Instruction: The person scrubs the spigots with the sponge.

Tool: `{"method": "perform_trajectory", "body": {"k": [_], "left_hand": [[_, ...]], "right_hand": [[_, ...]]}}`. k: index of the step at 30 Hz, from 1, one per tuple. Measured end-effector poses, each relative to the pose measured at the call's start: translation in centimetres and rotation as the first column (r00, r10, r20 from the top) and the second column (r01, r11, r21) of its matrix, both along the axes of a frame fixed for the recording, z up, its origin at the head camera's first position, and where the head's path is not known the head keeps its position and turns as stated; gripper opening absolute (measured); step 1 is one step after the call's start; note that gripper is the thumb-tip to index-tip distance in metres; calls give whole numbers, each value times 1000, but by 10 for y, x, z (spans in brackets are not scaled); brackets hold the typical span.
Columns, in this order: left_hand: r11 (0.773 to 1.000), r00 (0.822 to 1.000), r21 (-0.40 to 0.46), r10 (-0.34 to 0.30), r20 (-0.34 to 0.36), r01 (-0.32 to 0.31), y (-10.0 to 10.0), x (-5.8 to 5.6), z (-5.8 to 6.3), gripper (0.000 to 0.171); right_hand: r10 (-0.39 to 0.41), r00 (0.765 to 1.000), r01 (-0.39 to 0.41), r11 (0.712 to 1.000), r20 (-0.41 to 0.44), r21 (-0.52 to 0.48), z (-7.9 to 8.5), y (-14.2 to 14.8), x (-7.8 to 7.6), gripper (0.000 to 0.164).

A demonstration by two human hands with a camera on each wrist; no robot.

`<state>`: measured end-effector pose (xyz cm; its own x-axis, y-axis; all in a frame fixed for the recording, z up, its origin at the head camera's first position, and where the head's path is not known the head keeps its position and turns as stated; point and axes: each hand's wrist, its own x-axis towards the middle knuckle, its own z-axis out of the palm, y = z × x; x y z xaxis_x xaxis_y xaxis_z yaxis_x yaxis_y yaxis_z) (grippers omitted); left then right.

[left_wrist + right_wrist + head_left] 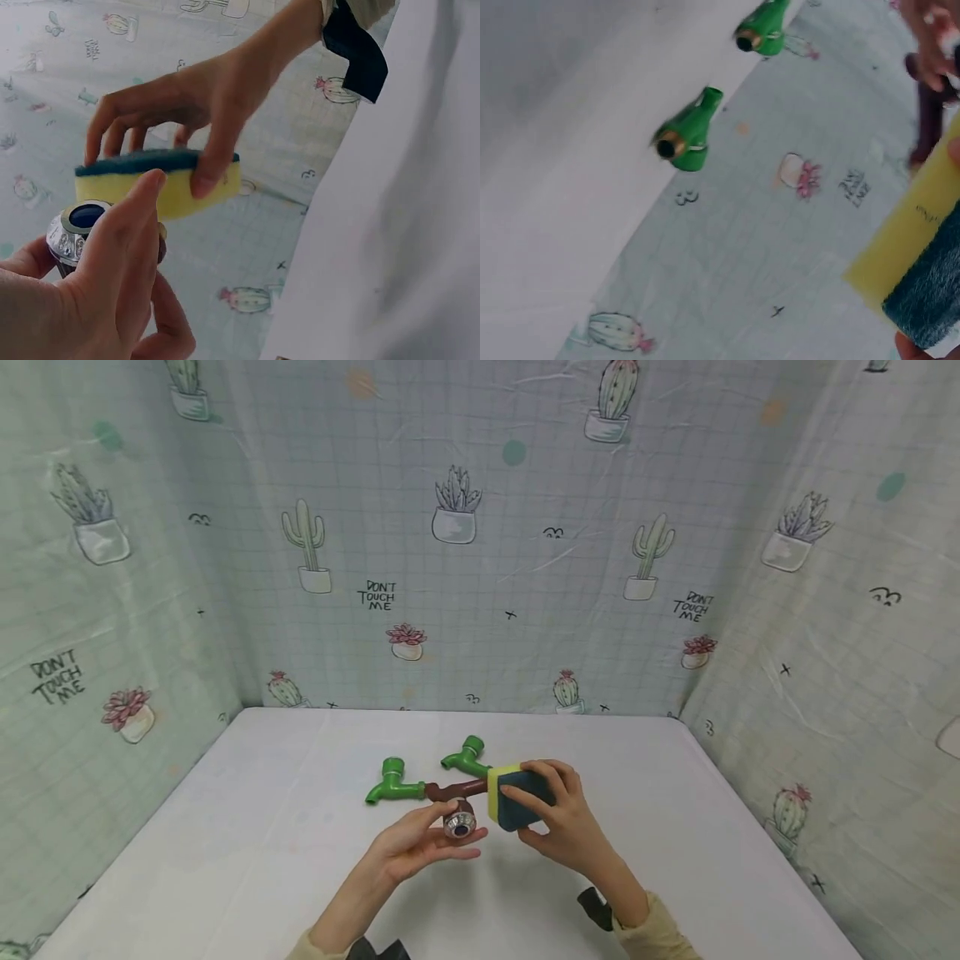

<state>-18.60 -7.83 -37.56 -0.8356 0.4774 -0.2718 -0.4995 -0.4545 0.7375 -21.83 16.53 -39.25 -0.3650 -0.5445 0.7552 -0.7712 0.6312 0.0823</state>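
My left hand (405, 850) holds up a dark brown tap (468, 788), thumb on top and fingers below. The tap's round silver end (69, 232) with a dark opening faces back toward me. In my right hand (572, 828) is a sponge (522, 812), yellow with a dark green scouring side, pinched between thumb and fingers. The sponge's yellow edge is close to the tap's right part; whether they touch I cannot tell. Part of the tap is hidden by the left fingers and the sponge.
Two green taps (393, 783) (467, 758) stand on the white table (247, 827) beyond the hands. A cloth printed with cacti (450, 635) hangs behind the table and along both sides. Dark straps (595, 908) show near the wrists.
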Motion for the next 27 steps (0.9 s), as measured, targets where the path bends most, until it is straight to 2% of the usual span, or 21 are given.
{"method": "perform_trajectory", "body": {"k": [3, 6, 9, 13, 15, 19, 22, 27], "left_hand": [[999, 1000, 19, -31, -1, 31, 1, 1, 3, 63], [999, 999, 0, -46, -20, 46, -1, 2, 3, 62], [999, 998, 8, -53, -27, 53, -4, 2, 3, 64], [998, 997, -3, -62, -52, 62, -7, 2, 3, 61], [998, 995, -41, -61, -85, 57, -6, 0, 2, 57], [990, 986, -134, -61, -157, 40, -4, -3, 0, 55], [967, 971, -242, -129, -200, 79, -1, -3, -3, 48], [893, 922, -408, -305, -240, 189, 5, 0, -9, 30]], "right_hand": [[-33, 998, 33, 999, -62, 2, -3, -1, -4, 76], [-73, 995, 71, 997, -61, -41, -7, 4, -11, 76], [-95, 995, 96, 992, 10, -76, -10, 11, -15, 73], [-64, 989, 82, 988, 133, -133, -7, 15, -13, 71], [-23, 985, 53, 984, 173, -171, -2, 15, -9, 71], [22, 979, 21, 977, 201, -211, 5, 13, -3, 73], [52, 976, -10, 981, 213, -196, 9, 11, 3, 73], [124, 952, -75, 981, 281, -180, 14, 3, 11, 74]]}}
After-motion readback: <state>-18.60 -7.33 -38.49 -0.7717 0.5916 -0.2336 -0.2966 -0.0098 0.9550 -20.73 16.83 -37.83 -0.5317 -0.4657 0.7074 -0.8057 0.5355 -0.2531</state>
